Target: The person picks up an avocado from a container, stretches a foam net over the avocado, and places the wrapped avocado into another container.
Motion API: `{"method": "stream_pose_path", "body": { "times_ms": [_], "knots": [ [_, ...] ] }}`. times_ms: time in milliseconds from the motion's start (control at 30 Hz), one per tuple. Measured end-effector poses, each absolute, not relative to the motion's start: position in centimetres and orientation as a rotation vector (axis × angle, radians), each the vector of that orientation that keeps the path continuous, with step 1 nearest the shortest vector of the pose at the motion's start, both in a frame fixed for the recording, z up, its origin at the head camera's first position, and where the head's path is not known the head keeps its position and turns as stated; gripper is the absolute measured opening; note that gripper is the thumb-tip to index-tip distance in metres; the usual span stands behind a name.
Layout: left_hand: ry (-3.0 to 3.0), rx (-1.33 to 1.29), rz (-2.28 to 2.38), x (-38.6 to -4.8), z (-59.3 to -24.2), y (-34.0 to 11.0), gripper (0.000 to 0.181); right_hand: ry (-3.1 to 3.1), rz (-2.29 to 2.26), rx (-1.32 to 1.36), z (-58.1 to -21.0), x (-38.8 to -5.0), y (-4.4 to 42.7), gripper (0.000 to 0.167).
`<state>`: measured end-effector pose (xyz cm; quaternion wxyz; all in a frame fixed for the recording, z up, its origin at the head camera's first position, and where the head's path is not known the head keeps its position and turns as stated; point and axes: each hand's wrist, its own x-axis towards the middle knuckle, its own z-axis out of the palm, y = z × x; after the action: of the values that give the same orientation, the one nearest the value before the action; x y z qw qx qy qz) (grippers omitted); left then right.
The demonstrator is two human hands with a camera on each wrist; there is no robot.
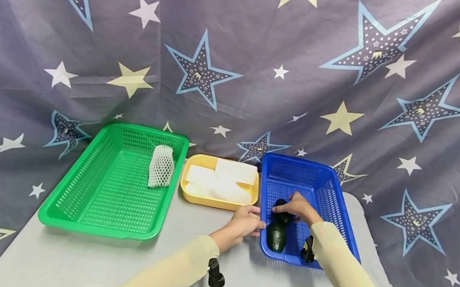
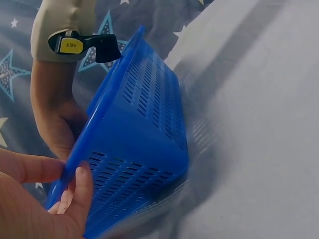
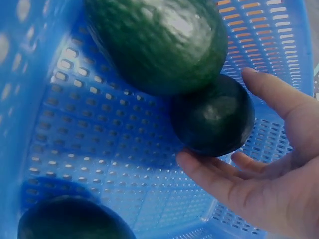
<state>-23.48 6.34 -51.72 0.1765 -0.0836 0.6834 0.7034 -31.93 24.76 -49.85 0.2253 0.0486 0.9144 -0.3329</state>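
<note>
A blue plastic basket (image 1: 275, 159) stands at the right and holds dark green avocados. At its near left rim, my left hand (image 1: 243, 224) pinches the edge between thumb and fingers, as the left wrist view (image 2: 47, 199) also shows. Inside the basket, my right hand (image 1: 299, 208) has its fingers round a dark, round-ended avocado (image 3: 214, 117). A larger, glossy avocado (image 3: 159, 45) touches that one and lies toward the basket's near left corner (image 1: 275, 236). Another avocado (image 3: 75, 221) is partly cut off at the bottom of the right wrist view.
A green basket (image 1: 79, 224) at the left holds a white foam net sleeve (image 1: 161, 166). Between the two baskets, a small yellow basket (image 1: 197, 200) contains several white foam nets (image 1: 218, 185). All stand on a grey-white table (image 1: 74, 265) against a star-patterned cloth (image 1: 251, 24).
</note>
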Motion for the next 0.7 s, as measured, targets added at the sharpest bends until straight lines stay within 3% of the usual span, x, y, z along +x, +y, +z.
{"method": "stream_pose_path", "body": {
  "times_ms": [167, 267, 700],
  "knots": [
    [1.928, -0.246, 1.980, -23.5, -51.6, 6.3, 0.050, 2.498, -0.917, 0.156, -50.0, -32.3, 24.9, 0.049],
    [1.921, -0.264, 1.977, -23.6, -51.5, 6.4, 0.051, 2.475, -0.912, 0.164, -50.0, -32.6, 24.9, 0.044],
    [1.896, -0.330, 1.967, -23.8, -51.1, 6.5, 0.049, 2.386, -0.878, 0.205, -50.5, -33.3, 25.0, 0.058]
  ]
}}
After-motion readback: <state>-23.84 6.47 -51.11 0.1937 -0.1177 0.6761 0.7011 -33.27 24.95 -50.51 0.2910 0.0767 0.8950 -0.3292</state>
